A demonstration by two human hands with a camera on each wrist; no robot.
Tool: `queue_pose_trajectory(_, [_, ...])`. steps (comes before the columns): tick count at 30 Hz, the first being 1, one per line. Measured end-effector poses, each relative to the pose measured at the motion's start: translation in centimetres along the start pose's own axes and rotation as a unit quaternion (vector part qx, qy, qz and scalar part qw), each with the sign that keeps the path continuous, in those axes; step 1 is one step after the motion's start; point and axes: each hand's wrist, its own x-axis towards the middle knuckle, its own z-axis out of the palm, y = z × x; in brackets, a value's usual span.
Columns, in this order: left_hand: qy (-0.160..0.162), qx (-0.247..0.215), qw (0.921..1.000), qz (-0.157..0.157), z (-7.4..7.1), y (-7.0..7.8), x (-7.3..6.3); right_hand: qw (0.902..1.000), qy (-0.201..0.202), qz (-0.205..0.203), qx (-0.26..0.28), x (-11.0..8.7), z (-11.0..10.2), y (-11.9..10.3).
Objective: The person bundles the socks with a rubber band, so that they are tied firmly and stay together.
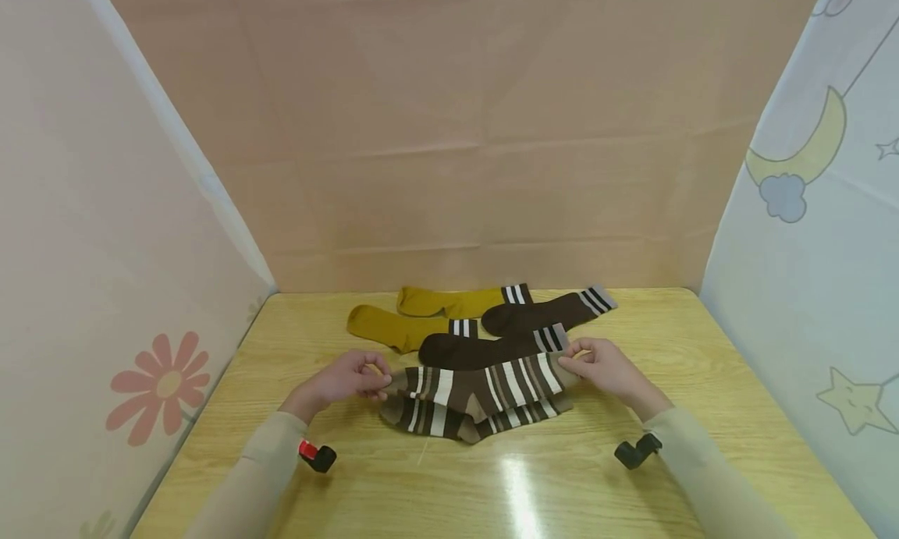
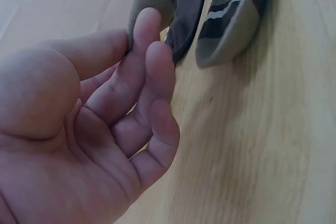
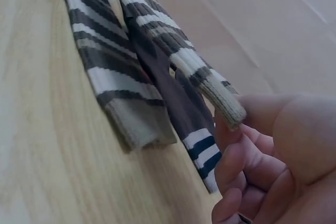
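A brown-and-white striped sock [image 1: 460, 384] is stretched between both hands, lifted a little off the table. My left hand [image 1: 351, 375] pinches its tan toe between thumb and fingertips. At the other end, the tan cuff [image 3: 226, 103] is pinched by my right hand [image 1: 600, 363]. Beneath and nearer to me lies a matching striped sock [image 1: 428, 420], flat on the table and partly covered by the held one. Just behind the held sock is a dark brown sock [image 1: 463, 352] with a grey striped cuff.
Another dark brown sock [image 1: 530, 314] lies farther back. Two mustard socks, a nearer one [image 1: 393, 328] and a farther one [image 1: 449, 301], lie at the back left. The wooden table [image 1: 393, 492] meets a peach backdrop [image 1: 477, 172] and patterned side walls.
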Motion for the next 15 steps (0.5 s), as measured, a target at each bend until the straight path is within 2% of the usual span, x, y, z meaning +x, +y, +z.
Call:
queue_pose_trajectory(4, [-0.019,0.001,0.9998,0.001,0.2,-0.3,-0.3,0.9997,-0.023,-0.006,-0.004,-0.3,0.2,0.3])
queue_pose_trajectory(15, [-0.052,-0.016,0.9985,-0.005,0.5,-1.4,-0.4,0.9981,-0.042,-0.004,-0.045,-0.4,0.9,0.9])
